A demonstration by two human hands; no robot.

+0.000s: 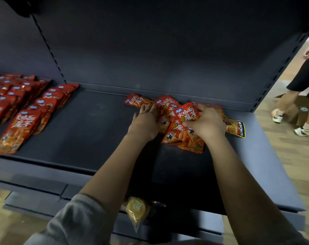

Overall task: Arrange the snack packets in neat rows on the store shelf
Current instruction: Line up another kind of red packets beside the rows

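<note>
A loose pile of red snack packets lies at the back right of the dark shelf. My right hand grips one red packet at the top of the pile, fingers curled round its edge. My left hand lies on the pile's left side, its fingertips hidden among the packets. At the left of the shelf, red packets stand in neat overlapping rows. A packet with a black and yellow edge pokes out from under the pile on the right.
The shelf's dark back panel rises behind the pile. A yellow packet sits on the lower shelf near my left sleeve. Another person's legs and shoes stand on the wooden floor at the right, next to a cardboard box.
</note>
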